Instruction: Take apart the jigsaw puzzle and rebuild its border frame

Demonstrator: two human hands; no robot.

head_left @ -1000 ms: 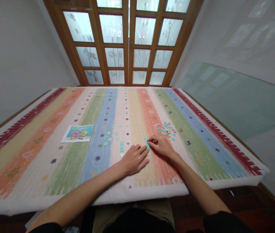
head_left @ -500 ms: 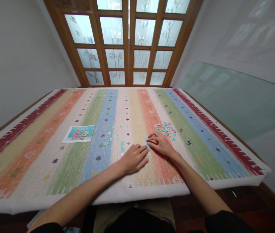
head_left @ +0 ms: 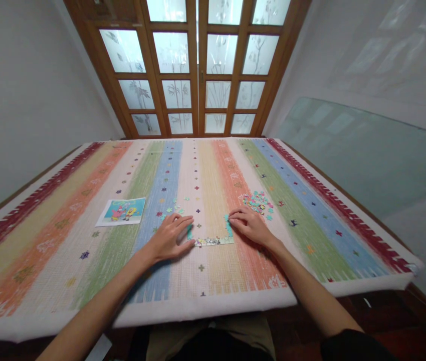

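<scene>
A partly joined jigsaw puzzle border lies on the striped cloth, a bottom row with short teal columns rising at both ends. My left hand is at its left end, fingers stretched and thumb apart, partly covering the left column. At the right column of teal puzzle pieces, my right hand has its fingers bent close together on the edge pieces. Its thumb is mostly hidden. A heap of loose puzzle pieces lies just beyond my right hand. Several loose teal pieces are scattered beyond my left hand.
A printed reference picture of two cartoon figures lies to the left. The striped tablecloth covers a wide table, with its front edge close to my body. Wooden doors with glass panes stand behind, and a glass sheet leans at right.
My left hand has moved left, away from the right column to the left end, uncovering the bottom row. My right hand stays at the right column. The view has tilted slightly.
</scene>
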